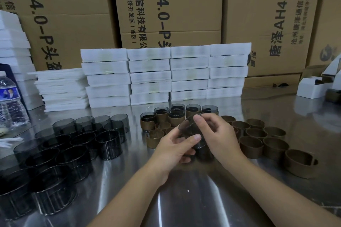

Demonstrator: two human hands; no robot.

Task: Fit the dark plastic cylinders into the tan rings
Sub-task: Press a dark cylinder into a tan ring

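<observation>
Middle brown cardboard carton (177,14), behind the stacked white foam blocks (166,75): "AH4.0-P", "唐泽通信科技有限公", "河北河间经济开发区(西区)", all printed sideways.
Left brown cardboard carton (70,24), behind the blocks' left end: "AH4.0-P头", "泽通信".
Right brown cardboard carton (262,5), behind the blocks' right end: "唐泽AH4.0-P"; the smaller lines are too blurred to read.

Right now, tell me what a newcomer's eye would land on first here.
First, the centre: the left hand and right hand grip one dark cylinder above the steel table. On the left crowd loose dark cylinders, on the right empty tan rings. Behind, a wall of white packs stands before cardboard cartons.
</observation>
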